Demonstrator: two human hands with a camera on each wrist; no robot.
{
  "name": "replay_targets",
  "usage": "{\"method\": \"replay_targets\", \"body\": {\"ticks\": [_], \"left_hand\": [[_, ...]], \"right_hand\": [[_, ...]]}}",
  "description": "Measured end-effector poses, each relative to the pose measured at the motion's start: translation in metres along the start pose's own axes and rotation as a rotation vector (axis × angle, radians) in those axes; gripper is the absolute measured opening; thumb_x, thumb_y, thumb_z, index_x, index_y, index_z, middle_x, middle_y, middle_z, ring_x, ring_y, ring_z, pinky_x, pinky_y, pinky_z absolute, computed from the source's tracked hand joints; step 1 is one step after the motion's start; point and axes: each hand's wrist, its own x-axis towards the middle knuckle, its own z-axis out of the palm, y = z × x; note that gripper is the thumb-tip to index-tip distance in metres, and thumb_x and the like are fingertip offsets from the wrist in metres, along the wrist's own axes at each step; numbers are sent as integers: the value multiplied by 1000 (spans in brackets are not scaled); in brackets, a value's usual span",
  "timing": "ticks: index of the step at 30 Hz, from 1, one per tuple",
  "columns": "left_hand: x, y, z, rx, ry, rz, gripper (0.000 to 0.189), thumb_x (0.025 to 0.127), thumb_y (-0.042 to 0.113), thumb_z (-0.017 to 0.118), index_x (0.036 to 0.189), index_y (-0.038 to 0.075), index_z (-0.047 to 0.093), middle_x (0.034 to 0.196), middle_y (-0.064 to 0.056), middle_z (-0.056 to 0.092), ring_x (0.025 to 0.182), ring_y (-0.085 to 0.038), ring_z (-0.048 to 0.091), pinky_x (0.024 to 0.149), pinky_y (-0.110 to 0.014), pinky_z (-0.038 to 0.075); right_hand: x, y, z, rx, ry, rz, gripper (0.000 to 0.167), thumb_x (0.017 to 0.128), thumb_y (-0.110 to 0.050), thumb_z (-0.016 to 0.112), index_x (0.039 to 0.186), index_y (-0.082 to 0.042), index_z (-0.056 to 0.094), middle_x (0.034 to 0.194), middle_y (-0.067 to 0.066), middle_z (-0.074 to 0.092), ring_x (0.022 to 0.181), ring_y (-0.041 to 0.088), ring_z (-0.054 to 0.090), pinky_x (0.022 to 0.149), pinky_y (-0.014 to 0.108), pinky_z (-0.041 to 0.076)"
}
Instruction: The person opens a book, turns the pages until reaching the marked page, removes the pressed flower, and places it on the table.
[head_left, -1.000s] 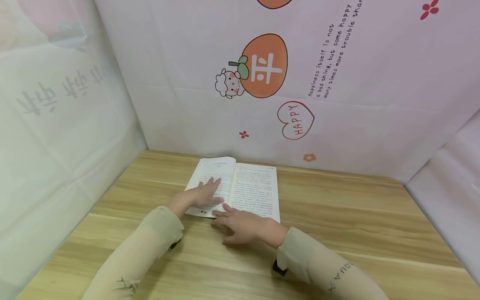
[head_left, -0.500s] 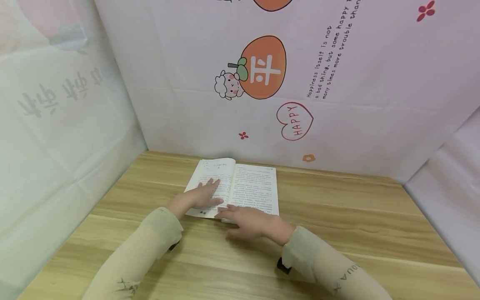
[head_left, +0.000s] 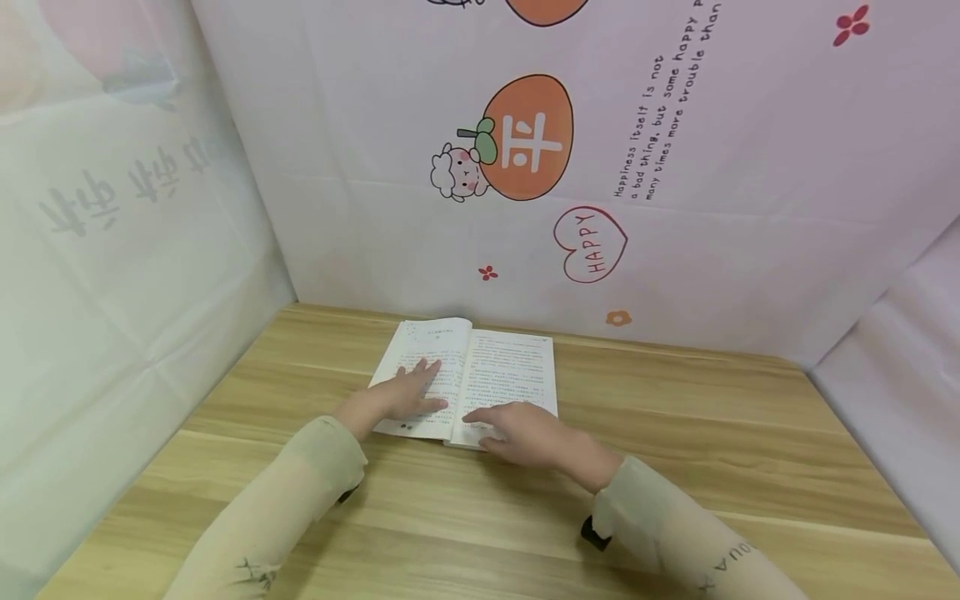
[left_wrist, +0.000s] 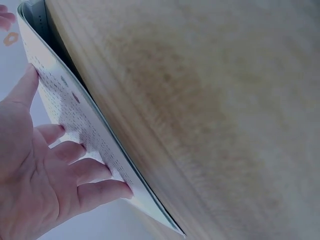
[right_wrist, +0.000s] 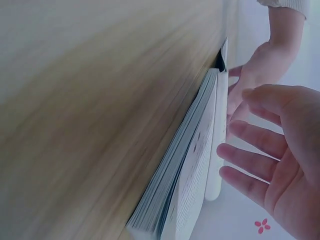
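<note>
An open book (head_left: 513, 371) with printed pages lies near the back edge of the table. My left hand (head_left: 405, 393) rests on its left page, fingers spread; in the left wrist view the fingertips press against the printed page (left_wrist: 75, 117). Over the lower part of the right page, close to the spine, is my right hand (head_left: 528, 433). Its fingers are loosely bent and hold nothing in the right wrist view, where a thick stack of pages (right_wrist: 175, 165) shows beside them. Whether those fingertips touch the paper, I cannot tell.
A wooden table (head_left: 675, 433) extends around the book. Behind it hangs a white sheet (head_left: 375, 233) with printed cartoons and words, and another pale sheet (head_left: 135, 275) stands on the left side. A dark band (head_left: 596, 533) sits under the right sleeve.
My right hand has slid rightward, from the bottom of the spine onto the lower right page, uncovering the book's lower middle. The left hand has stayed on the left page.
</note>
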Motion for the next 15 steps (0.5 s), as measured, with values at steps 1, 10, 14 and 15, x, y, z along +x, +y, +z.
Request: {"method": "replay_targets", "body": {"ticks": [1,10,14,15], "left_hand": [[0,1,0,-2,2,1,83,106,47,52,166,9,9,168,-24,1,148,-58,2,116,-71,12],[-1,1,4,24,14,4,84,106,48,51,165,8,8,168,-23,0,149,-57,2,117,-70,13],[-1,-2,6,45,10,4,84,106,51,48,166,9,6,169,-23,-1,149,-57,1,116,-70,15],[-1,-2,6,46,10,5,84,106,51,48,166,9,6,169,-23,0,149,-57,1,116,-71,15]], "right_hand": [[-2,2,0,-8,21,2,34,99,-17,69,133,-10,68,127,3,71,110,17,68,93,39,56],[-15,20,-2,-49,154,68,18,94,-9,74,111,-5,77,102,6,77,91,18,73,77,34,59],[-20,25,-3,-49,155,70,16,92,-6,74,108,-4,77,97,6,76,86,17,72,72,30,58],[-21,26,-3,-46,155,64,16,92,-5,74,107,-4,77,96,6,76,84,16,71,70,29,58]]}}
